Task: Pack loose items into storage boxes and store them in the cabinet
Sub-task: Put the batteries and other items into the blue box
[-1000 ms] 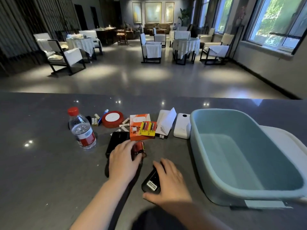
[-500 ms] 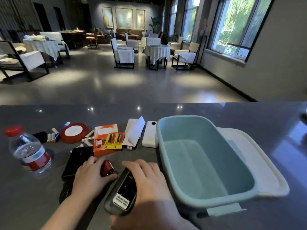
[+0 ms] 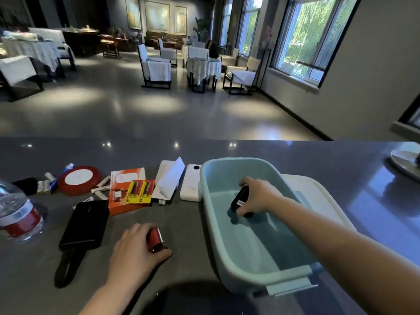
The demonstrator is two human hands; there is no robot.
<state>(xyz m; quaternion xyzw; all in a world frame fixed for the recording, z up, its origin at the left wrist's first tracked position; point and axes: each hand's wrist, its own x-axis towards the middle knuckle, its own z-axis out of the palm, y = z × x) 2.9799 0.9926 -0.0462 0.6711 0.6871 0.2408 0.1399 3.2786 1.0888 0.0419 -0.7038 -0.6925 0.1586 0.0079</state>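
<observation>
**Reaching into the blue box with a black device**

Holding a black device [image 3: 240,200] down inside the pale blue storage box [image 3: 247,272], the right hand [image 3: 258,196] has its fingers curled round it, close above the box floor; whether it touches the floor cannot be told. Nothing else lies in the box. A white lid [image 3: 318,196] sits under and beside the box, on its right. The left hand [image 3: 136,251] rests on the dark surface [image 3: 204,148] left of the box, fingers clamped on a small red object [image 3: 155,238]. Farther left lie a black power bank [image 3: 85,223], an orange carton [image 3: 123,194] bearing a yellow battery pack [image 3: 140,191], a white power bank [image 3: 191,185] just beside the box wall, folded white paper [image 3: 170,178], a red tape roll [image 3: 79,180] and a water bottle [image 3: 16,214].
</observation>
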